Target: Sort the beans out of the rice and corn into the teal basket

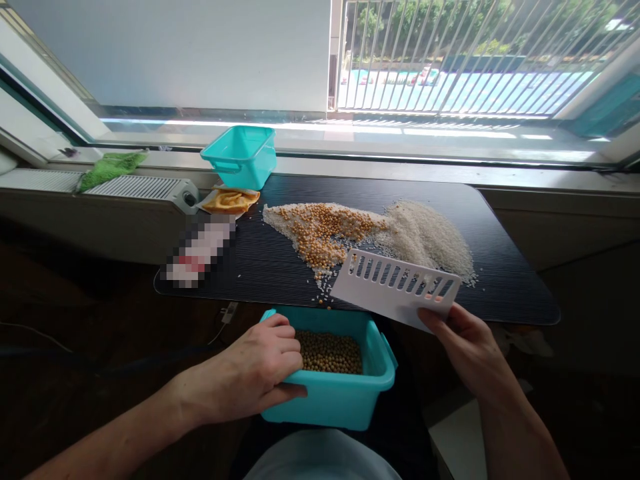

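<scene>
My left hand (267, 367) is closed over the left rim of a turquoise plastic bin (340, 397). Many soybeans (330, 352) lie in the bottom of that bin, which sits below the table's front edge. Between the thumb and fingers of my right hand (463, 340) is a white slotted plastic strip (385, 293), tilted at the near edge of the table. Just beyond the strip, yellow soybeans (320, 230) are spread among white rice (425, 233), with the larger rice heap on the right. A few grains and beans lie scattered close to the edge.
On the dark table (510, 267) a folded orange cloth (230, 200) rests at the back left, near a blurred-out object (200, 253). A second turquoise bin (245, 160) stands behind, by the window. A green cloth (113, 168) lies on the radiator (145, 188).
</scene>
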Demonstrator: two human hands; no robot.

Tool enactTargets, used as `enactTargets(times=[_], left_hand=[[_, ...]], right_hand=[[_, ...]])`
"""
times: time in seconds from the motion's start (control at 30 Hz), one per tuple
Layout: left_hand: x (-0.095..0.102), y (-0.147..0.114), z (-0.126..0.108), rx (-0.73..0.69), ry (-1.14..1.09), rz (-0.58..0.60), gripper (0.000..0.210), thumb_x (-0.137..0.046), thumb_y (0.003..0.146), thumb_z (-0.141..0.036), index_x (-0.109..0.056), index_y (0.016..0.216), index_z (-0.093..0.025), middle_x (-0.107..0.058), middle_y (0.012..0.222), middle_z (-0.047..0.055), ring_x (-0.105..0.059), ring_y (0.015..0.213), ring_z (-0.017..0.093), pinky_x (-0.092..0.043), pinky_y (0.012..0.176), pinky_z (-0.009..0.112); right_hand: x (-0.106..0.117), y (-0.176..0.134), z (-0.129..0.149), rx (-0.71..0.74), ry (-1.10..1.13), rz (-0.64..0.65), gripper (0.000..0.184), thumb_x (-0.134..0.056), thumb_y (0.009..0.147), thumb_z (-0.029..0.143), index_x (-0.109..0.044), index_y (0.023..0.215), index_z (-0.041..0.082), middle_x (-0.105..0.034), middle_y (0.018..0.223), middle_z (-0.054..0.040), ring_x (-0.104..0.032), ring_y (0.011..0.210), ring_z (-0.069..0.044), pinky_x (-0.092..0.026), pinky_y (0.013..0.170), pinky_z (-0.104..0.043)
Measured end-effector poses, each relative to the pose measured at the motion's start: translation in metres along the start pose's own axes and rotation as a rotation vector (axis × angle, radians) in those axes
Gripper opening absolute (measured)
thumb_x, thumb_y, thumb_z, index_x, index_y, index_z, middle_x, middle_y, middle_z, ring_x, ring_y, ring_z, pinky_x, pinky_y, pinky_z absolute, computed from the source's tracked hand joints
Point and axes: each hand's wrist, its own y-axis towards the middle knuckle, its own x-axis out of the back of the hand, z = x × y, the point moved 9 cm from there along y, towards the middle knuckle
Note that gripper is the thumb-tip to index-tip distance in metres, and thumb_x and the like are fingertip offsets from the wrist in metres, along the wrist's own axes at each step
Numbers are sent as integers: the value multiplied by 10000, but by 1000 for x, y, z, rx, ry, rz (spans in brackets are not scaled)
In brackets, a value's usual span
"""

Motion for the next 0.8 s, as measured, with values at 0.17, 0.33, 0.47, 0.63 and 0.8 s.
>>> enactTargets(times=[0.17, 0.33, 0.47, 0.63, 0.8], left_hand=[[1, 3, 1, -8, 22, -27, 232, -653, 894, -291, -552, 715, -185, -622, 718, -7, -543, 742, 172, -374, 893, 345], [-2, 7, 5, -4, 92, -48, 256, -678, 879, -307, -569, 686, -178, -642, 699, 2, -566, 732, 177, -394, 844, 329], [-5, 12, 7, 13, 141, -76, 265, -709, 859, -308, -576, 674, -174, -656, 699, -1, -582, 722, 172, -396, 822, 322], [-4, 14, 5, 24, 208, -124, 314, -739, 831, -331, -551, 632, -179, -626, 640, -17, -590, 700, 173, -400, 767, 313], [0, 3, 3, 22, 244, -148, 321, -738, 829, -345, -540, 634, -183, -621, 646, -23, -598, 706, 169, -406, 784, 310]], right_hand=[[-18, 1, 2, 16, 27, 87, 487, -783, 639, 620, -792, 939, 237, -787, 1015, -58, -715, 978, -311, -547, 937, -448], [-15, -2, 2, 37, 48, 80, 469, -787, 665, 580, -783, 984, 236, -779, 1053, -60, -702, 1023, -310, -519, 978, -461], [-8, -5, -6, 79, 103, -43, 480, -795, 656, 569, -773, 1001, 236, -777, 1059, -52, -694, 1043, -305, -480, 1020, -481], [-6, -16, -19, 112, 162, -169, 495, -774, 699, 534, -753, 1068, 205, -773, 1071, -69, -695, 1050, -315, -457, 1032, -528], [-19, -20, -14, 202, 163, -192, 476, -727, 740, 548, -761, 1057, 196, -781, 1034, -77, -710, 1007, -317, -497, 984, -531]])
